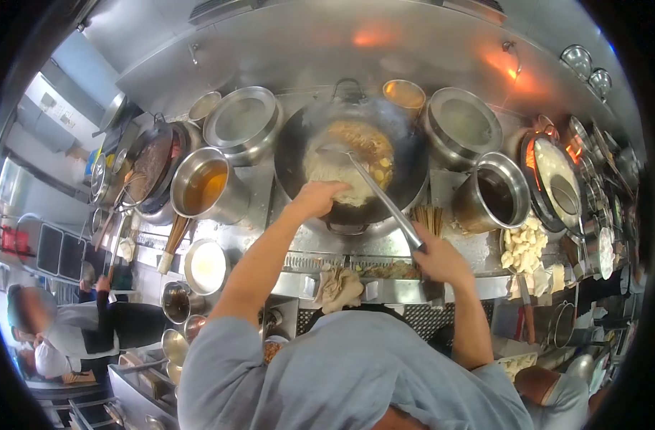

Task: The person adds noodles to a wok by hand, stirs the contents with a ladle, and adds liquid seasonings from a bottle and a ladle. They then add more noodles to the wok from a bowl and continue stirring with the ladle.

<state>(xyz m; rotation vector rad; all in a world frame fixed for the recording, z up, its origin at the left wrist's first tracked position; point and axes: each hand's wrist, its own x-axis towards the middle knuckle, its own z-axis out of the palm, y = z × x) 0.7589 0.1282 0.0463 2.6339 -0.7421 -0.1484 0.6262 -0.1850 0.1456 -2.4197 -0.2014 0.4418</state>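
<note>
My right hand (442, 254) is wrapped round the handle end of a long metal ladle (385, 197). The ladle's bowl dips into the food in a large black wok (292, 158). Pale, noodle-like strands (324, 170) lie on the wok's left and lower side, with browned food (363, 136) in brown liquid beside them. Over the near left rim of the wok reaches my left hand (317, 199), fingers stretched out and apart, close to the pale strands. Whether its fingertips touch the food is hard to tell.
Steel pots of amber liquid (207, 186) and dark liquid (496, 197) flank the wok. Strainer-topped pots (241, 118) stand behind. Pale chunks (524, 245) fill a container at right, near a flaming burner (532, 161). A crumpled cloth (338, 288) lies in front. Another person (77, 326) stands left.
</note>
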